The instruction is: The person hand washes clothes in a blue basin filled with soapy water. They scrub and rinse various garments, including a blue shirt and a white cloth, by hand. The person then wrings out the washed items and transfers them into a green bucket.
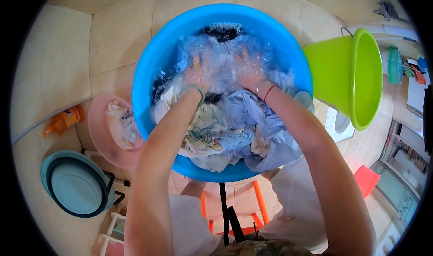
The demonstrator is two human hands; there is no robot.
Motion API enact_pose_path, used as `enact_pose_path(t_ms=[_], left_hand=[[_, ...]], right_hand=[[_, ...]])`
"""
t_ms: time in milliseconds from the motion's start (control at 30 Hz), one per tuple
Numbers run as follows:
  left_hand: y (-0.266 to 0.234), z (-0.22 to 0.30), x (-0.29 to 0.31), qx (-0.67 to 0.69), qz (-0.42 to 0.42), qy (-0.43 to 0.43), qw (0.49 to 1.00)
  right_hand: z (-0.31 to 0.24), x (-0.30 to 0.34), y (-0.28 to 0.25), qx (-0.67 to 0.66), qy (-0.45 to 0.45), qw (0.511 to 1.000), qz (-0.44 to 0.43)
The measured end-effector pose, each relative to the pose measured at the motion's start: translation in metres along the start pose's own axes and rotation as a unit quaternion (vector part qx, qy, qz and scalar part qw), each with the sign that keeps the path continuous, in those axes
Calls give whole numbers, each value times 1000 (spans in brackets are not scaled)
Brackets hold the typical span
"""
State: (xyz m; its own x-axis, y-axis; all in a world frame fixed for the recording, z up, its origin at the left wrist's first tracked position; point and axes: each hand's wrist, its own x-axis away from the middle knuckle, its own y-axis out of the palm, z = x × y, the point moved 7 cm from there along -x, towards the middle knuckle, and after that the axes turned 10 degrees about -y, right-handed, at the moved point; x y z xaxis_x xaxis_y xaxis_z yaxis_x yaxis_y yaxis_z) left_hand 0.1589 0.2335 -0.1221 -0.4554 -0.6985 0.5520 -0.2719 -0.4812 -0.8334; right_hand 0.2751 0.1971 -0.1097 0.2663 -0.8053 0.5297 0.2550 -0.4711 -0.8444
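A big round blue tub (pixel 143 71) full of water and laundry stands before me. My left hand (pixel 198 71), with a green bangle at the wrist, is partly under the bubbly water with its fingers stretched out. Beside it, my right hand (pixel 249 70) is spread over submerged pale cloth; a bangle and a red string circle that wrist. Splashing water blurs the fingertips. A pale blue garment (pixel 248 109) is bunched nearer me. Patterned whitish cloth (pixel 203 136) lies to its left. Dark cloth (pixel 223 32) shows at the far side of the water.
A lime-green bucket (pixel 333 71) leans on its side at the tub's right. Left of the tub sit a pink basin (pixel 101 134) with cloth inside, an orange bottle (pixel 65 119) and a teal folding basin (pixel 76 186). An orange stool (pixel 260 202) is below me.
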Motion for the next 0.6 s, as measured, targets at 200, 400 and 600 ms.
enact_pose_path(t_ms=[200, 400, 600], left_hand=[[13, -5, -18, -17, 108, 46, 993], [3, -5, -1, -42, 142, 23, 989], [-19, -31, 31, 265, 180, 63, 945]], right_hand=[[0, -6, 31, -7, -52, 999, -10], [2, 2, 8, 16, 1, 1000, -22], [1, 34, -18, -269, 18, 950, 155]])
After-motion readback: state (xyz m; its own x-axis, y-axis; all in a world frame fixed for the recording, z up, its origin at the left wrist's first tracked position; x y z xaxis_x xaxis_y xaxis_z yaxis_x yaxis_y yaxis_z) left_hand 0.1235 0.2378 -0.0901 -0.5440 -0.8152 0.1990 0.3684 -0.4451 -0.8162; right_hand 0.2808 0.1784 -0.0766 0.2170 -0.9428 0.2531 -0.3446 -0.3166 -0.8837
